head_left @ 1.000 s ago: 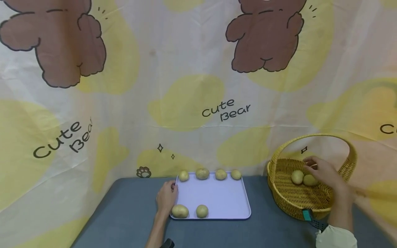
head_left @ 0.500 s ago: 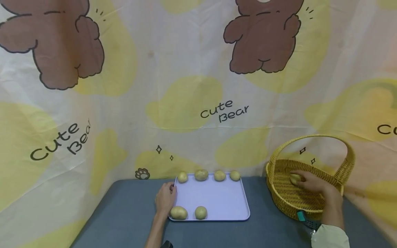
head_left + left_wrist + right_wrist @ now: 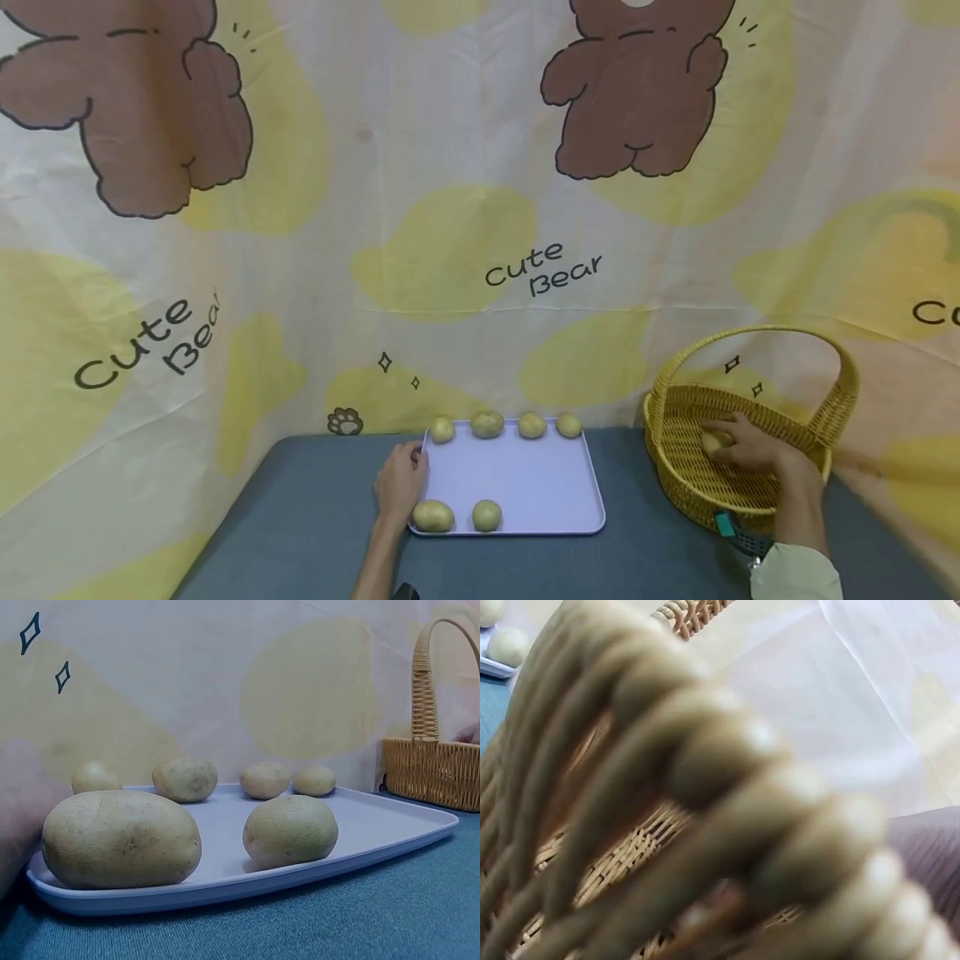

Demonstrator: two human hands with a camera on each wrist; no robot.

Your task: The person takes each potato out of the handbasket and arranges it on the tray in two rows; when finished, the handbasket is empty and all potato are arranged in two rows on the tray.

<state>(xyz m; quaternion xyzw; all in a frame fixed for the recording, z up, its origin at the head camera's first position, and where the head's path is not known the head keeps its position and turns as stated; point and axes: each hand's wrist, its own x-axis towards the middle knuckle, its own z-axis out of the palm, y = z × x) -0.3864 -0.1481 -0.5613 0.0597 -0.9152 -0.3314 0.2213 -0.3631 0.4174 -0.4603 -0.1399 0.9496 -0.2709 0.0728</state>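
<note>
My left hand (image 3: 401,481) holds the left edge of a pale lilac tray (image 3: 517,479), its fingers curled at the rim. Several potatoes (image 3: 487,424) line the tray's far side. Two more lie along its near side: a large oval potato (image 3: 124,840) in the left corner and a smaller round potato (image 3: 291,831) to its right. Inside a wicker basket (image 3: 678,492), my right hand (image 3: 757,446) reaches down with bent fingers gripping a potato (image 3: 712,442), which shows partly at the fingertips. A second potato seen there earlier is hidden behind that hand.
The basket's tall arched handle (image 3: 757,329) rises behind the right forearm. A blue-grey cloth (image 3: 630,558) covers the table, and a bear-print curtain (image 3: 450,333) hangs behind it. In the right wrist view, the woven basket rim (image 3: 727,772) blocks most of the sight.
My right hand has lowered into the basket, moved left over the potatoes and closed on one. The left hand and the tray stay where they were.
</note>
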